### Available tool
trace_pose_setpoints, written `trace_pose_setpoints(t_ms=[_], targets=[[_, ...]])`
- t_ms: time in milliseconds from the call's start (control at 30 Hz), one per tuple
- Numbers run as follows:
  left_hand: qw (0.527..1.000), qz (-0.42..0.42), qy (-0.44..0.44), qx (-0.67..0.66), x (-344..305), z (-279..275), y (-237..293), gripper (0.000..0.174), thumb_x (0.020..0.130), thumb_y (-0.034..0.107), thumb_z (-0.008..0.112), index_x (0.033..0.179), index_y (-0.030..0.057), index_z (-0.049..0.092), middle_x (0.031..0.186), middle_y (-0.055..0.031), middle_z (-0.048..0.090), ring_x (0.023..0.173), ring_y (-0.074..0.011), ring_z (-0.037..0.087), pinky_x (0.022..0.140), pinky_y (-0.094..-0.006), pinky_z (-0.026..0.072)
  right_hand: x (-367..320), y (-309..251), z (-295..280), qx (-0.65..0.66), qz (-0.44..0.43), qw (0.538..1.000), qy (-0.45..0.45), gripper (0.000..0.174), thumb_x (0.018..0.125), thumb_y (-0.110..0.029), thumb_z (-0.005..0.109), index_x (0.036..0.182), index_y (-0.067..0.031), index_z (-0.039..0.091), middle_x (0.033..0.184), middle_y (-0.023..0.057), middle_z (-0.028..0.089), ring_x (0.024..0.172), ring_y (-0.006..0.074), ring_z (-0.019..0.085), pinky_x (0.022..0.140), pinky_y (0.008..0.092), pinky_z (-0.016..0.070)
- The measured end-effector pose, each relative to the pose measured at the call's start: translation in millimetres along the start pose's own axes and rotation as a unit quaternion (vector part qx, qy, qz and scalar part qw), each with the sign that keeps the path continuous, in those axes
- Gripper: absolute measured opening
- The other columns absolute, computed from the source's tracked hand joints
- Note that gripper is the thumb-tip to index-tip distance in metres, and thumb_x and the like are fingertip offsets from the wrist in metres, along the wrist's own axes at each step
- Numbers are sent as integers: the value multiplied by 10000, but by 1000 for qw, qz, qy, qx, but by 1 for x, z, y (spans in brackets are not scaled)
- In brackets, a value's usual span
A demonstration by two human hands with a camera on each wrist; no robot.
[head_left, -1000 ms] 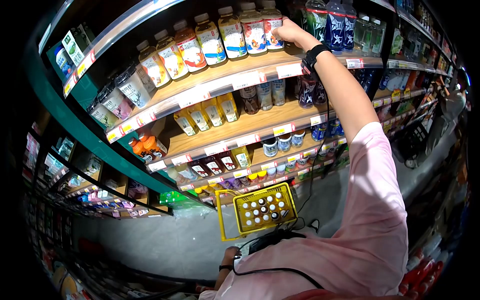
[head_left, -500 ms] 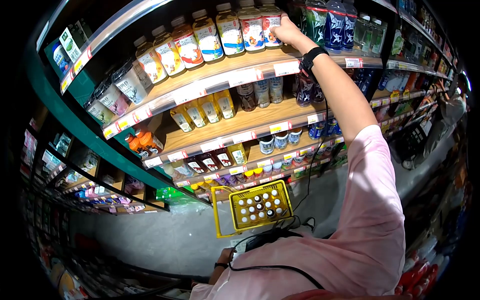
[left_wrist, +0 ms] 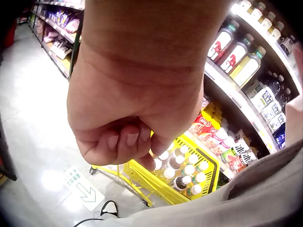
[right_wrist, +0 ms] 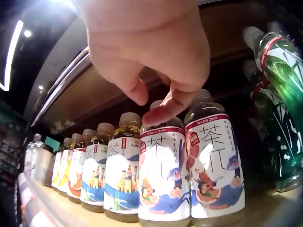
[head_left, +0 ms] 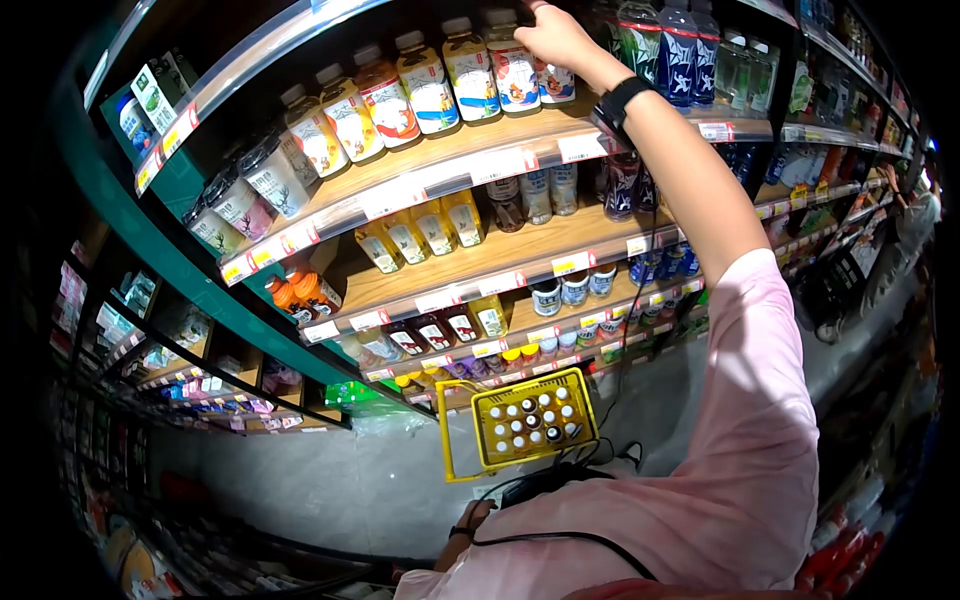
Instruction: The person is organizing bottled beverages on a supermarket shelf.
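Observation:
My right hand [head_left: 563, 40] reaches up to the top shelf, over a row of tea bottles with white labels. In the right wrist view its bent fingers hang in front of the neck of a tea bottle [right_wrist: 164, 182] with a fox-and-fruit picture. Close to its right stands a matching bottle [right_wrist: 215, 172]. Neither bottle is lifted from the shelf. My left hand [left_wrist: 135, 113] hangs low by my body, fingers loosely curled, with nothing visible in it. Near it on the floor stands a yellow basket [head_left: 487, 460] with several white-capped bottles inside.
Green and dark blue bottles [head_left: 676, 60] stand right of the tea bottles. Lidded cups [head_left: 272, 185] are at the left end. Lower shelves hold yellow bottles [head_left: 432, 228] and jars. A black cable [head_left: 622, 370] hangs from my right wrist. Another person [head_left: 900, 240] is farther right.
My right hand has let go of the side of the rightmost tea bottle and risen to the bottle tops, slightly left. The left hand stays low by my body.

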State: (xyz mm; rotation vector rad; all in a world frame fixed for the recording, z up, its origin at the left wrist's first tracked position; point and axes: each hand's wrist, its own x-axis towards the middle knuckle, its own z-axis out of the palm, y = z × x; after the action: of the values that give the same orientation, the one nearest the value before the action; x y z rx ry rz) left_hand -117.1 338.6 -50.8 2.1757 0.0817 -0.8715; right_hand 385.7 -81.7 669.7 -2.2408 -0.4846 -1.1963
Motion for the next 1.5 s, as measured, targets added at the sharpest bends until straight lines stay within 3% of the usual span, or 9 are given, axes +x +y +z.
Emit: trace_pose_setpoints(t_ms=[267, 433, 467, 533, 767, 833, 967, 1167, 1500], targets=[[997, 51, 5, 51, 12, -14, 16, 314, 911, 213, 483, 1027, 41, 718, 788, -159, 692, 690, -315, 654, 635, -408, 510, 11, -19, 3, -95, 70, 991, -65, 435, 801, -291, 626, 1052, 60, 679, 1067, 294, 669, 899, 338, 705, 817, 385, 552], [996, 30, 78, 33, 27, -47, 48, 271, 902, 206, 523, 978, 31, 716, 778, -132, 695, 659, -308, 647, 605, -408, 503, -22, -13, -3, 241, -100, 965, -17, 110, 830, -114, 680, 815, -40, 600, 712, 30, 539, 674, 164, 556, 621, 304, 474], [908, 328, 220, 137, 61, -50, 11, 247, 934, 202, 532, 937, 35, 713, 689, -90, 653, 581, -235, 609, 538, -368, 474, -41, -33, -26, 135, -222, 965, 32, 115, 887, -103, 632, 836, -68, 536, 746, 55, 467, 722, 224, 534, 688, 335, 467], [964, 7, 77, -256, 29, -103, 99, 313, 1028, 313, 475, 984, 76, 675, 640, -14, 576, 470, -86, 481, 422, -267, 358, -69, -57, -43, 111, -195, 972, 65, 81, 912, -120, 640, 940, -72, 581, 855, 88, 560, 819, 231, 590, 765, 336, 489], [899, 210, 179, -341, -49, -262, 328, 376, 1008, 407, 534, 952, 56, 656, 745, -21, 660, 622, -95, 584, 581, -239, 461, -159, -131, -119, 304, -176, 932, 89, 358, 868, -99, 690, 1175, 12, 543, 1082, 180, 643, 927, 294, 664, 805, 342, 551], [862, 372, 133, -319, -88, -276, 400, 515, 999, 460, 522, 1235, 7, 592, 958, -76, 682, 857, -143, 628, 780, -297, 517, -192, -154, -130, 384, 25, 922, -41, 352, 861, 0, 714, 1180, 23, 566, 1052, 97, 664, 902, 64, 642, 786, 200, 532], [804, 525, 25, -276, -128, -238, 500, 1222, 740, 791, 630, 1526, -35, 190, 1485, -170, 403, 1359, -239, 425, 1129, -380, 313, -258, -161, -95, 586, 208, 772, -134, 335, 833, -11, 757, 1104, 64, 575, 985, 107, 667, 872, 119, 664, 749, 261, 565], [826, 428, -47, -363, -87, -182, 494, 603, 922, 172, 683, 1423, -9, 402, 1215, -50, 607, 1074, -106, 579, 924, -284, 483, -352, -140, -57, 412, 348, 841, -31, 386, 873, -43, 699, 1215, 71, 562, 966, 99, 682, 799, 114, 641, 667, 242, 522], [742, 324, 0, -587, -62, -171, 497, 741, 978, 675, 321, 1273, 32, 541, 1128, -104, 658, 976, -210, 665, 845, -356, 560, -444, -173, -74, 570, 417, 691, -154, 734, 882, 4, 635, 1521, -21, 276, 1413, 145, 481, 1212, 195, 557, 988, 317, 475]])
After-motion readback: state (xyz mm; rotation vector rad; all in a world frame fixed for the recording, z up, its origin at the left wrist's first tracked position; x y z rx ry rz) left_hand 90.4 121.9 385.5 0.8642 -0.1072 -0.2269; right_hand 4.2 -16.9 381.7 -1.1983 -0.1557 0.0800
